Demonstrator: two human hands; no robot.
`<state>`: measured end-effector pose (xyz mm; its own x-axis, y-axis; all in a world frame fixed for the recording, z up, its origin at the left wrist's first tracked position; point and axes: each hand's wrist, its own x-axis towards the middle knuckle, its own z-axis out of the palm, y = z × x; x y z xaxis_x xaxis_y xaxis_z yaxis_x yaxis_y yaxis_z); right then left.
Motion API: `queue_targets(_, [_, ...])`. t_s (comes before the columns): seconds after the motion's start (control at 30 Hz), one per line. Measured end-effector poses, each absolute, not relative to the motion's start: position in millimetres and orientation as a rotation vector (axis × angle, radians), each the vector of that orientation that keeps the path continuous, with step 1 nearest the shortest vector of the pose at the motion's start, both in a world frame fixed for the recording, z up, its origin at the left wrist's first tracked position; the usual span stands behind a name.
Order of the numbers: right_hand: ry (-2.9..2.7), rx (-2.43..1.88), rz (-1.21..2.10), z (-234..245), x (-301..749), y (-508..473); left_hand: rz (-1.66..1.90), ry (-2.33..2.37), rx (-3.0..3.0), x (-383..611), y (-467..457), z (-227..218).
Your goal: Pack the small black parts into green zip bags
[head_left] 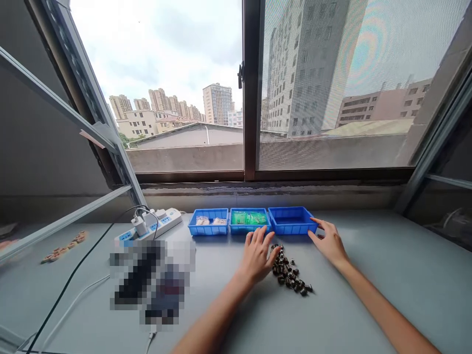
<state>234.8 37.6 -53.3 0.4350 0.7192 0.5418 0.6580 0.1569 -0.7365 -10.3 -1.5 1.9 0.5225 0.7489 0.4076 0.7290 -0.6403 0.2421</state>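
My left hand [258, 255] lies flat on the grey table with its fingers spread, its thumb touching a pile of several small black parts [291, 278]. My right hand [329, 242] is open too, fingertips resting against the front right corner of an empty blue tray [293, 227]. To its left stand a blue tray [249, 227] holding green bags and a blue tray [208, 228] holding clear bags of small pieces. Neither hand holds anything.
A white power strip [151, 223] with plugged chargers and cables lies at the left, beside a blurred-out patch [153, 280]. Small wooden pieces [62, 250] lie at the far left. A window and its sill [258, 189] run behind the trays.
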Motion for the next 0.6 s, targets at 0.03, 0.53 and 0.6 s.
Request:
queue_targets(0.03, [-1.271, -1.536, 0.037, -54, 235, 38, 0.803, 1.36, 2.696, -13, 1, 3])
queue_targets(0.53, [-1.395, -1.497, -0.131, -54, 228, 42, 0.61, 1.708, 2.491, -23, 9, 2])
queue_targets(0.6, [-1.39, -1.497, -0.119, -53, 228, 42, 0.585, 1.715, 2.487, -23, 9, 3])
